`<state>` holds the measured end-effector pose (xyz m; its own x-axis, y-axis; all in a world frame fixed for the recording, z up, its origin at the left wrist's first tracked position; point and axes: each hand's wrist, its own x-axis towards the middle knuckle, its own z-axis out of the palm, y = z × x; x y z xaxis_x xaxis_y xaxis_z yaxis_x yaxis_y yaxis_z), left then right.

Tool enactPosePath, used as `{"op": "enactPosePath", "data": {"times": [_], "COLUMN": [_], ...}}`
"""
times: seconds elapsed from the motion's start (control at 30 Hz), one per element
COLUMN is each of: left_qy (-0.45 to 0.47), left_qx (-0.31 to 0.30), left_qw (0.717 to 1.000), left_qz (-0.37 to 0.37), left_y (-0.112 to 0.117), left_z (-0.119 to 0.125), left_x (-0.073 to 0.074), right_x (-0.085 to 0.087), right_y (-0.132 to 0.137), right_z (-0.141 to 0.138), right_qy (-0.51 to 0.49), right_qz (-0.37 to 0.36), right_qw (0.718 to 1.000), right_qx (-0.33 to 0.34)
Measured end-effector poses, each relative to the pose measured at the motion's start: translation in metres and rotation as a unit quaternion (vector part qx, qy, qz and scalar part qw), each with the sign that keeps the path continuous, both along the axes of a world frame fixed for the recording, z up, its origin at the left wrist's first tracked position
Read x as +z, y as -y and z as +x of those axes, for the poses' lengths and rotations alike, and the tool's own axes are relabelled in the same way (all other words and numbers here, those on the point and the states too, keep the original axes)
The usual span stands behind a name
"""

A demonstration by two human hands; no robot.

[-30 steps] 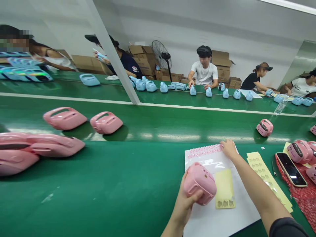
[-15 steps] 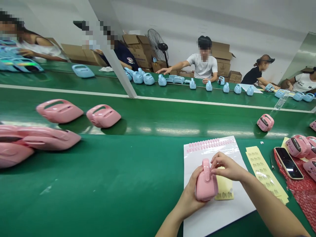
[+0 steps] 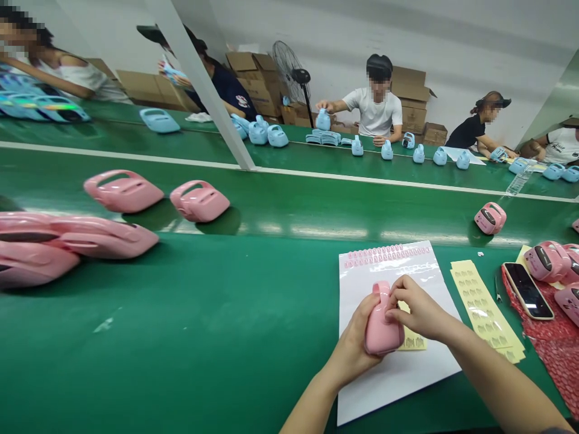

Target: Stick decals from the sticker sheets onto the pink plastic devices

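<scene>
My left hand [image 3: 357, 340] is wrapped round a pink plastic housing with a loop handle [image 3: 383, 331], holding it upright over a white sheet [image 3: 362, 392]. The fingers of my right hand [image 3: 414, 307] are pinched together against the housing, near the base of its handle. Whatever may lie between those fingertips is hidden. Behind the housing, a small yellow sticker sheet [image 3: 414, 342] shows in part on the white sheet. Rows of small pink pieces [image 3: 375, 254] line the white sheet's far edge.
Yellow sticker strips [image 3: 486, 307], tweezers [image 3: 498, 286], a phone [image 3: 528, 291] and red bubble wrap [image 3: 549, 349] lie at right, beside pink housings [image 3: 547, 261]. More pink housings [image 3: 104, 241] sit at left. Beyond a green belt [image 3: 316, 211], co-workers handle blue housings [image 3: 357, 146].
My right fingertips have closed in on the housing, which has tilted slightly. Across the belt, a co-worker's hand has lifted a blue housing. The whole view has shifted a little.
</scene>
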<state>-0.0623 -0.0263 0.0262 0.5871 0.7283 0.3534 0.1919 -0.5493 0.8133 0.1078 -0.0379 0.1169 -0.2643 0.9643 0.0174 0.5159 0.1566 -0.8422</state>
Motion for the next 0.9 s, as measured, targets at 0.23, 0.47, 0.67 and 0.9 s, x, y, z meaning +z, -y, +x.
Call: {"op": "enactPosePath", "data": {"times": [0.23,0.47,0.67,0.9], "left_qy": [0.001,0.006,0.014,0.019], "left_qx": [0.009,0.006,0.010,0.018], "left_qw": [1.000,1.000,1.000,1.000], "left_qz": [0.009,0.002,0.001,-0.015], "left_y": [0.000,0.001,0.001,0.002], "left_z": [0.000,0.001,0.000,-0.001], "left_x": [-0.001,0.005,0.004,0.005], "right_x": [0.004,-0.010,-0.019,-0.026], "right_y": [0.004,0.010,0.018,0.019], "right_z": [-0.006,-0.001,0.001,0.001], "right_qy": [0.079,0.165,0.231,0.247], "right_qz": [0.025,0.182,0.284,0.329], "right_qw": [0.997,0.968,0.929,0.911], "right_qx": [0.004,0.059,0.045,0.033]}}
